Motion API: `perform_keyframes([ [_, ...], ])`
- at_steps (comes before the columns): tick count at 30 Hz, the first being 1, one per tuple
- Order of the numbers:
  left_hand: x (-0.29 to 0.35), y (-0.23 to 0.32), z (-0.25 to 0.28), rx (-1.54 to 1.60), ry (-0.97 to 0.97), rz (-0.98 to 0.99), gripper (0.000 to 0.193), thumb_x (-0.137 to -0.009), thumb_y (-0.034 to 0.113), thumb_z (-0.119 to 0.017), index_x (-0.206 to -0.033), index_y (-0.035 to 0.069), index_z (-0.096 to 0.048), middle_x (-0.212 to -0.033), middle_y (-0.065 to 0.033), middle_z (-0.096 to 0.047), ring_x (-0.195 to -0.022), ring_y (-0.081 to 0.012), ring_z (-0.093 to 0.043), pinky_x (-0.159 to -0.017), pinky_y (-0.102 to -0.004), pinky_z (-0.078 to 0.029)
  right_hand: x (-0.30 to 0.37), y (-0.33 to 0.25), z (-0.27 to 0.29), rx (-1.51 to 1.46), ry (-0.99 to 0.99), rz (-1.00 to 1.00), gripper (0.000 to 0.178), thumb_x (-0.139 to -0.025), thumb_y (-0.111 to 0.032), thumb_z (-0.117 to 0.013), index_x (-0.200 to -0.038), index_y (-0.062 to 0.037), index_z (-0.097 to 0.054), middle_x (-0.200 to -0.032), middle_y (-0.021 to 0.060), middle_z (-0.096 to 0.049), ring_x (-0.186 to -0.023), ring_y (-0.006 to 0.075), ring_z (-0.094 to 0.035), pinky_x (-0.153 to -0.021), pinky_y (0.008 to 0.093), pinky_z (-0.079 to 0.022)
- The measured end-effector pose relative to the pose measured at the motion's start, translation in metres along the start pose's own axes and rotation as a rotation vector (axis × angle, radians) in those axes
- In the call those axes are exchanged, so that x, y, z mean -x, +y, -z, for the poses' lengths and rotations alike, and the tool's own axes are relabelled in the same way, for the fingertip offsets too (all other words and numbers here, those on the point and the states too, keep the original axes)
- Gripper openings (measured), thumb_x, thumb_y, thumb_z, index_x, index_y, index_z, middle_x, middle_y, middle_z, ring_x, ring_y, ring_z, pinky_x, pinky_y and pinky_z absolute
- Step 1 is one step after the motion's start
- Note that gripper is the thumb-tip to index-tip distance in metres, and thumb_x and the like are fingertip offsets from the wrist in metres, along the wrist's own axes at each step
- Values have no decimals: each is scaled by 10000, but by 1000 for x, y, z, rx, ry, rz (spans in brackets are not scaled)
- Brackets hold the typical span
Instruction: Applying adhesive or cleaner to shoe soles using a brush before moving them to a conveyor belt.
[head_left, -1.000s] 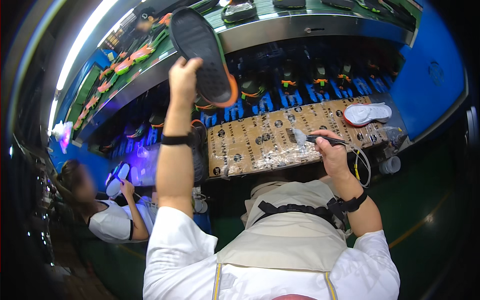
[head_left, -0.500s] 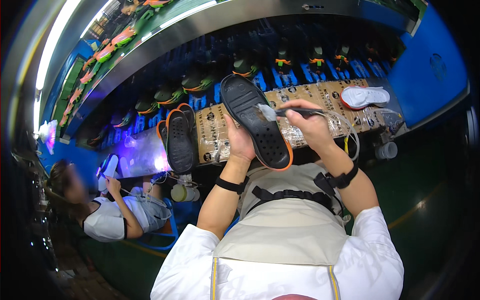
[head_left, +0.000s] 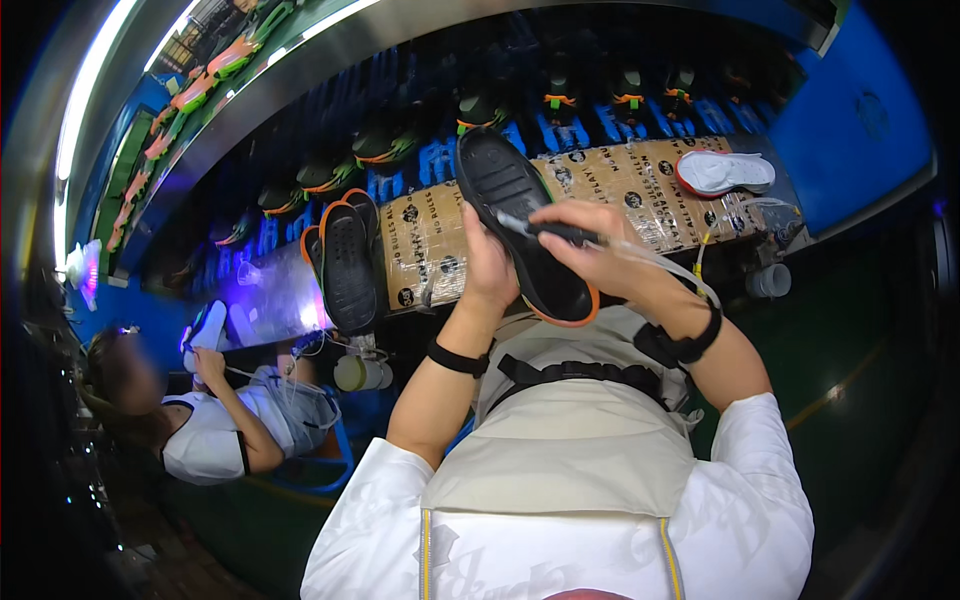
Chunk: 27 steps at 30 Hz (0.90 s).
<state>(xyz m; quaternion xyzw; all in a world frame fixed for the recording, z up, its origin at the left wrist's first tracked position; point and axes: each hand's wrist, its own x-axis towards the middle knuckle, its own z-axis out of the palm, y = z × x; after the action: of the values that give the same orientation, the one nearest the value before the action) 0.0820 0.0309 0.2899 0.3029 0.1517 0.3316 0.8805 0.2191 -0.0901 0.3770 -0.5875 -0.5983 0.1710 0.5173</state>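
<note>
A black shoe sole [head_left: 497, 170] with an orange edge at its near end is held slanted above the bench. My left hand [head_left: 488, 262] is closed on its left side, thumb upward along the rim. In my right hand [head_left: 590, 245] is a brush [head_left: 566, 233] with a black handle and pale bristles, and a clear tube trails from it past my wrist. The bristle end lies against the middle of the sole, near its left rim. The right fingers and the brush hide part of the sole's inner face.
Printed cardboard [head_left: 420, 235] covers the bench. Several black soles with orange rims [head_left: 350, 270] lean together at left, and a white shoe with a red rim [head_left: 726, 173] lies at right. Cups [head_left: 769, 281] hang below the edge. A co-worker [head_left: 215, 425] sits at left.
The sole has tilted and shifted slightly right, so its holes no longer show. My right hand and the brush have moved left, the bristles passing toward the sole's left rim.
</note>
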Motion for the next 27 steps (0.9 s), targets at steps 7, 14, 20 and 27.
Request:
perform_keyframes([
  [7, 5, 13, -2, 90, -15, 41, 846, -1077, 711, -229, -1473, 37, -550, -1417, -128, -644, -1299, -287, -610, -1156, -441, -459, -2, -43, 42, -46, -285, -193, 209, -888, -106, -789, -1076, -15, -796, -1001, 107, -799, -952, 183, -740, -884, 328, -568],
  [14, 30, -15, -38, -30, 7, -10, 824, -1063, 722, -263, -1523, 85, -511, -1493, -107, -589, -1366, -266, -566, -1182, -423, -436, -28, -16, 4, -178, 194, 52, 224, -928, -110, -756, -1132, -18, -770, -975, 86, -777, -884, 120, -692, -792, 285, -546],
  [20, 26, -1, -20, 183, -217, 56, 832, -1052, 744, -267, -1515, 99, -516, -1461, -107, -609, -1338, -263, -589, -1162, -427, -464, -24, -5, 17, -625, -25, -81, 286, -914, -75, -768, -1195, -23, -782, -1049, 68, -783, -932, 137, -698, -833, 291, -563],
  [27, 29, 8, -23, 121, -212, 23, 774, -1065, 699, -286, -1488, 104, -544, -1435, -112, -628, -1316, -277, -607, -1143, -436, -486, -13, -21, 31, -69, -288, 216, 248, -897, -107, -781, -1131, -27, -784, -1010, 114, -775, -909, 209, -719, -842, 346, -563],
])
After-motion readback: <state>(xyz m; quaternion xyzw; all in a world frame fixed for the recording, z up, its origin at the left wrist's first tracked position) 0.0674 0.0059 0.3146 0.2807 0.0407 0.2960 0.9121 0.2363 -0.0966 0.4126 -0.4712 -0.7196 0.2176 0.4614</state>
